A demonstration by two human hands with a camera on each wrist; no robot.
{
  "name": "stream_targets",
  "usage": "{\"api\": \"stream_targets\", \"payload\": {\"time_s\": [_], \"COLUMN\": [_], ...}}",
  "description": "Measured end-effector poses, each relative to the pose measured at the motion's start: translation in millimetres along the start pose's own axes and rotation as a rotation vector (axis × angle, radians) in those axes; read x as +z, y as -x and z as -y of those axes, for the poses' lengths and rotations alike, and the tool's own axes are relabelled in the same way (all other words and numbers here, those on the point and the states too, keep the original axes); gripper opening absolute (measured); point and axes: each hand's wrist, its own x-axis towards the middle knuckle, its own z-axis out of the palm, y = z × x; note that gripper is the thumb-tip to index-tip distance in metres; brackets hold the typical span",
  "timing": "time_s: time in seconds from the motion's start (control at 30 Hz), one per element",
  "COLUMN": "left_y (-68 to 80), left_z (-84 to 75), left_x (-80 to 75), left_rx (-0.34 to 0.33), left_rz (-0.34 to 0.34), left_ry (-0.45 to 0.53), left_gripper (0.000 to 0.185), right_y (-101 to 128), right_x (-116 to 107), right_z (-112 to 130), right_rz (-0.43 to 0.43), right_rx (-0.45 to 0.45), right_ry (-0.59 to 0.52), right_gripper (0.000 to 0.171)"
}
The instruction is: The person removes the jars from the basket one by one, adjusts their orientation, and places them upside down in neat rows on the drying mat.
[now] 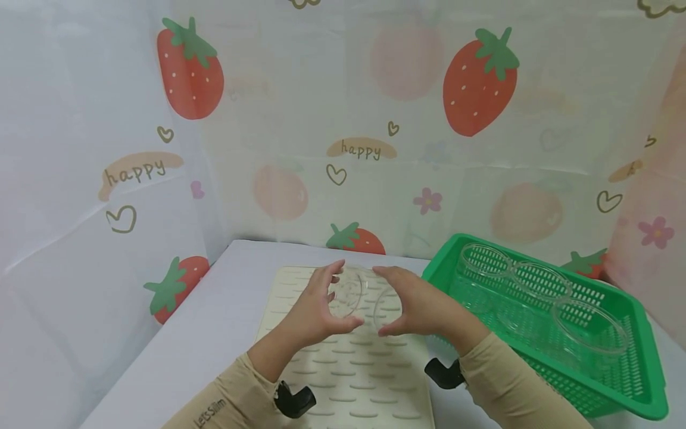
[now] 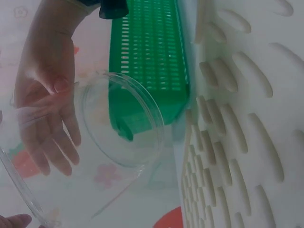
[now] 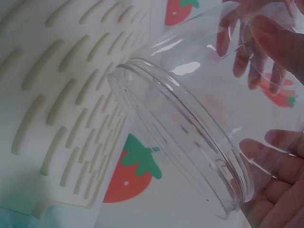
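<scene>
A clear wide-mouthed plastic jar (image 1: 351,292) is held tilted above a cream ridged mat, between both hands. My left hand (image 1: 318,304) curls round its left side, thumb below and fingers above. On its right side my right hand (image 1: 429,301) curves likewise, fingers and thumb at the clear edge. The jar's ringed mouth (image 3: 180,137) slants toward the mat in the right wrist view, fingertips (image 3: 280,175) beside it. Through the clear wall in the left wrist view shows the right hand (image 2: 47,104). Left fingertips (image 2: 14,222) enter at that view's lower corner.
A green perforated basket (image 1: 651,357) stands at the right with several clear jars (image 1: 589,325) inside. The cream drying mat (image 1: 343,387) lies on the white table (image 1: 161,369). Behind hangs a strawberry-print curtain (image 1: 300,107). Both forearms wear beige sleeves with black wrist mounts.
</scene>
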Motion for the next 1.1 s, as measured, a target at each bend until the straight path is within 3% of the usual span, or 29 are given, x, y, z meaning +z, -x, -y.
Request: {"api": "stream_targets", "payload": {"time_s": [0.4,0.6,0.73,0.97,1.1], "left_y": [-3.5,-3.8,-3.9,-5.2,-4.6], "left_z": [2.3,4.0,4.7,4.2,5.4], "left_x": [-12.5,-16.5,-17.7,-21.5,-23.3], "left_rx": [0.079,0.032,-0.007,-0.048,-0.068], "left_rz": [-0.001,0.002,0.002,0.029,0.021], "left_ry": [0.123,0.229,0.278,0.330,0.328], "left_gripper": [0.101,0.101,0.099,0.091,0.090], "right_y": [-1,-2,-4,2,2], "right_x": [2,6,10,0,3], "right_z": [-2,-8,-13,15,17], "right_rz": [-0.130,-0.187,-0.229,-0.259,-0.269], "right_rx": [-0.053,-0.023,-0.051,-0.061,-0.048], "right_ry": [-0.046,-0.209,-0.355,-0.527,-0.560], "right_gripper": [0.097,0.096,0.088,0.078,0.078]}}
